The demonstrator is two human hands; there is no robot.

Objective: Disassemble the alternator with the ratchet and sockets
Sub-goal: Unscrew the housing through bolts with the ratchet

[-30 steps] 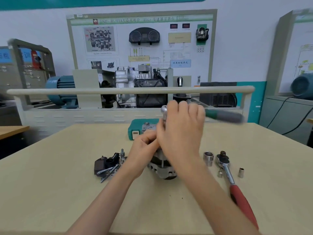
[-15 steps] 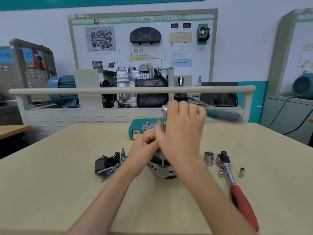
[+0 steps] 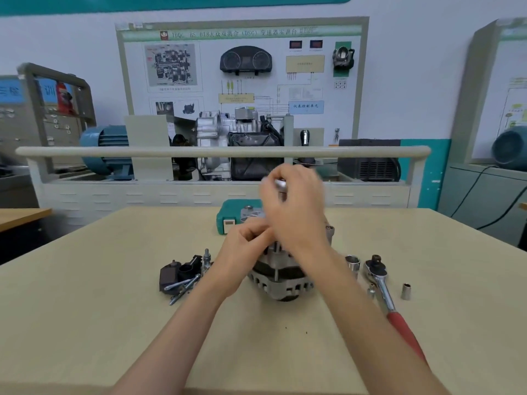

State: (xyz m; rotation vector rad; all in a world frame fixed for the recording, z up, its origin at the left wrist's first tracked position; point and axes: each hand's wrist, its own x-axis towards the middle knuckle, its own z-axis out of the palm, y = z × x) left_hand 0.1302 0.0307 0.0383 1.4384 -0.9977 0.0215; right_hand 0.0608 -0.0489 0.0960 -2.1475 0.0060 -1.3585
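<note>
The grey alternator (image 3: 281, 282) stands on the table (image 3: 85, 323) in front of me. My left hand (image 3: 245, 252) has its fingers curled round the alternator's top; the exact spot is hidden by my right wrist. My right hand (image 3: 296, 206), blurred, grips the chrome head of a green-handled ratchet (image 3: 281, 183) above the alternator. Its handle is hidden behind that hand. The shaft below the head runs down towards the alternator's top.
A red-handled ratchet (image 3: 383, 286) lies to the right with a large socket (image 3: 352, 264) and two small sockets (image 3: 405, 291) beside it. Removed black parts and bolts (image 3: 182, 276) lie to the left. A green tool case (image 3: 228, 219) sits behind the alternator.
My right hand has turned on the ratchet head and is now blurred. The green handle that stuck out to the right no longer shows. My left hand has stayed put.
</note>
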